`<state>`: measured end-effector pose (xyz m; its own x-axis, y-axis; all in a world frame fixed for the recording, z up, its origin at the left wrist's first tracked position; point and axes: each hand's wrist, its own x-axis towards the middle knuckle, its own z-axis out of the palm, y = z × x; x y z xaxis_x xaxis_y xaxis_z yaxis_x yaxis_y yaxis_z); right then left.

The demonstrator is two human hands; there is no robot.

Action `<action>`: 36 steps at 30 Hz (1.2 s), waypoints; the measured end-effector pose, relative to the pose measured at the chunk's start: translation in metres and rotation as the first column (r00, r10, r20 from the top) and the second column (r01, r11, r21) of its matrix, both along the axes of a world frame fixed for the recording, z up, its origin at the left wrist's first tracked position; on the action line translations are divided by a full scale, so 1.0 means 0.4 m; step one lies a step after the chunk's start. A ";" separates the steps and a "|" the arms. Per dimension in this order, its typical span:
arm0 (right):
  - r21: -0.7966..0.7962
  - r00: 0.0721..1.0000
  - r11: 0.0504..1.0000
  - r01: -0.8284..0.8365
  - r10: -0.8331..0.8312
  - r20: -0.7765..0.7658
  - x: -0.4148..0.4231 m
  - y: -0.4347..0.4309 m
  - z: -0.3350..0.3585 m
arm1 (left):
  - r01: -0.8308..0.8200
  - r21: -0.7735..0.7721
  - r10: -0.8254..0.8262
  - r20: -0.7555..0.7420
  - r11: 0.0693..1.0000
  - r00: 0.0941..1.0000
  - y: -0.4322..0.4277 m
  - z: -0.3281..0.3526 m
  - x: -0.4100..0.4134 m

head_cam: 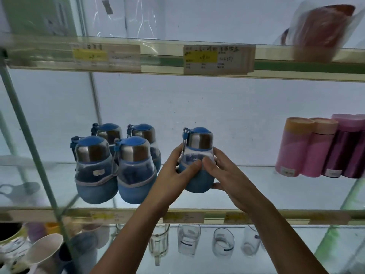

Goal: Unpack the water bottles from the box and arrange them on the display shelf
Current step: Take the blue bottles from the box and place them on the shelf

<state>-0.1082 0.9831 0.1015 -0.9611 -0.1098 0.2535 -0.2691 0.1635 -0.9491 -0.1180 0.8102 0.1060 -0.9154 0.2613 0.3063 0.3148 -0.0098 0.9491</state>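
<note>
A single wide-angle camera, worn on the head, faces the display shelf (256, 194) straight on from close by, roughly level with its middle tier. It tilts slightly downward, taking in the upper shelf edge (162, 62) above and the lower tier (286, 244) below.

Blue bottle (199, 145) – upright between left hand (173, 175) and right hand (227, 178)
</note>
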 end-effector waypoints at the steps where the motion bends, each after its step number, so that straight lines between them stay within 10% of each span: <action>1: 0.009 1.000 1.000 -0.006 0.006 0.007 -0.006 -0.006 -0.002 | -0.010 -0.001 0.010 0.004 1.000 1.000 -0.003 -0.002 -0.004; 36: 0.308 0.990 0.945 0.108 -0.132 0.057 -0.128 -0.059 0.019 | -0.215 -0.245 0.221 -0.001 0.946 0.975 0.020 -0.028 -0.043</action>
